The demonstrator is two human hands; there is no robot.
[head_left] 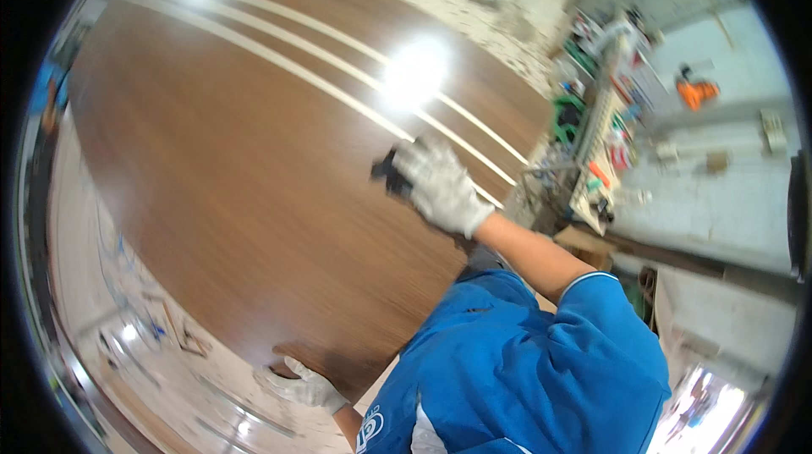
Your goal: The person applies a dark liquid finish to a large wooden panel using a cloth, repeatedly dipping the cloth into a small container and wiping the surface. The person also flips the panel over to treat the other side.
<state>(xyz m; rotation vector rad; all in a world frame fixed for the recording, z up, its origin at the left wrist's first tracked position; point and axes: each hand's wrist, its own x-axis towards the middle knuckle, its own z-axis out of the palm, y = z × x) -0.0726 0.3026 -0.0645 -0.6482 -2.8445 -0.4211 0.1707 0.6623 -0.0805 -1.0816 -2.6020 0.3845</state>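
Note:
A large brown wood-grain panel (254, 175) stretches away from my body, with three pale strips (326, 92) running along its right part. My right hand (444, 192), in a whitish work glove, is closed on a small black object (391, 173) held at the panel's face, beside the strips. Blur hides exactly what that object is. At the panel's near left edge is my left hand (309, 388), gloved too, thumb and fingers apart. The edge lies against this hand, and I see nothing else in it.
To the right, a cluttered bench (592, 158) carries tools and small items. An orange power tool (697, 93) hangs against the pale wall behind it. Metal strips (245, 410) and a small wooden frame (186, 331) lie on the floor at left. Another person's arm (51, 107) shows at far left.

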